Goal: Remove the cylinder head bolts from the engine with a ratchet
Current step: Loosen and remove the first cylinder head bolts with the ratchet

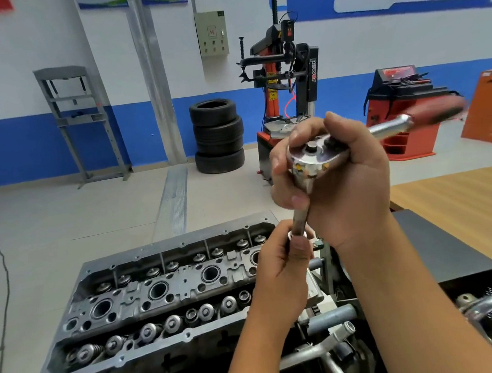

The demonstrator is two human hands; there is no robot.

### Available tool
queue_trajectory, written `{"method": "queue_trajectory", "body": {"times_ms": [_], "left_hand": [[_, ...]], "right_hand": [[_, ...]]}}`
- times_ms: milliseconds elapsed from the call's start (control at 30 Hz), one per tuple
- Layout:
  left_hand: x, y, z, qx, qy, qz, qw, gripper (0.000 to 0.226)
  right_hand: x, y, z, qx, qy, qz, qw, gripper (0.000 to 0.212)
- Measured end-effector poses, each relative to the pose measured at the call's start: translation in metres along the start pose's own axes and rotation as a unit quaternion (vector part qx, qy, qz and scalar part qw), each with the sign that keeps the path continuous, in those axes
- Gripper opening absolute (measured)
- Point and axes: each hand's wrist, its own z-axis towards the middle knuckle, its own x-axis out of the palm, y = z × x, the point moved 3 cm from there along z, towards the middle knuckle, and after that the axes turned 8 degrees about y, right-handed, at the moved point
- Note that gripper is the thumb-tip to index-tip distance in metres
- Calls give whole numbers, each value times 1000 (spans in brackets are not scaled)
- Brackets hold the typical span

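I see the grey cast-metal cylinder head (pixel 159 298) w/ valve springs and round bores, lower left of view, on a stand of steel tubing (pixel 330 317). Right hand (pixel 342 183) is wrapped round the head of the chrome ratchet w/ dark red grip (pixel 319 157), handle pointing up-right, blurred. Left hand (pixel 282 272) pinches the steel extension bar (pixel 301 220) below it, above the head's far right corner. Bolts: can't tell. Room: pale tiled floor (pixel 63 217), white wall w/ blue band (pixel 12 147), stack of black tyres (pixel 218 135), red-black tyre changer (pixel 282 73), grey press frame (pixel 78 117), wood-top bench (pixel 463 197) at right edge.
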Motion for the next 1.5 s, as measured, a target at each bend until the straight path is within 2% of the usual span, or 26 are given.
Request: {"method": "queue_trajectory", "body": {"times_ms": [100,200,267,333,400,467,567,667,767,833,900,1000,1100,1233,1300,1333,1433,1500], "left_hand": [[1,1,2,-5,-4,5,1000,61],[0,-1,1,-3,-13,7,1000,66],[-2,0,-1,-7,-11,-4,1000,60],[-2,-1,-2,-17,-3,1,1000,47],[-2,-1,-2,-20,-1,18,1000,36],[-2,-1,-1,-15,-6,33,999,42],[-2,1,-2,-4,-13,53,998,60],[-2,0,-2,4,-14,55,998,74],[-4,-2,-3,6,-19,43,999,74],[-5,-2,-6,4,-19,24,1000,64],[-5,-2,-6,2,-13,24,1000,53],[-1,-1,-4,-7,-15,38,999,47],[0,-1,-3,1,-31,35,999,53],[-1,2,-2,9,-35,32,999,63],[-2,1,-3,3,-37,22,999,62],[-3,0,-4,-1,-35,16,999,59],[-3,0,-5,-24,-18,7,1000,39],[-3,0,-4,-30,-10,8,999,37]], "right_hand": [[5,-5,-21,-116,-62,-106,986,26],[7,-3,-24,-149,-83,-200,965,21],[8,1,-15,-116,-44,-170,978,20],[6,6,-3,-52,-8,-68,996,25],[0,7,4,2,-1,18,1000,34],[-3,6,3,12,-10,23,1000,40],[3,0,-11,-63,-42,-49,996,36],[12,-7,-28,-157,-108,-166,967,19],[15,-8,-24,-170,-119,-229,951,14],[14,-4,-12,-121,-74,-185,972,17],[10,1,-1,-60,-28,-82,994,25],[2,3,4,-23,-29,-9,999,39],[4,0,-7,-81,-65,-57,993,34],[12,-7,-28,-165,-128,-187,960,17],[14,-6,-25,-168,-124,-227,951,15],[13,-4,-21,-150,-107,-218,959,16],[8,3,-4,-67,-32,-82,994,23],[1,6,2,-29,-21,-12,999,32]]}}
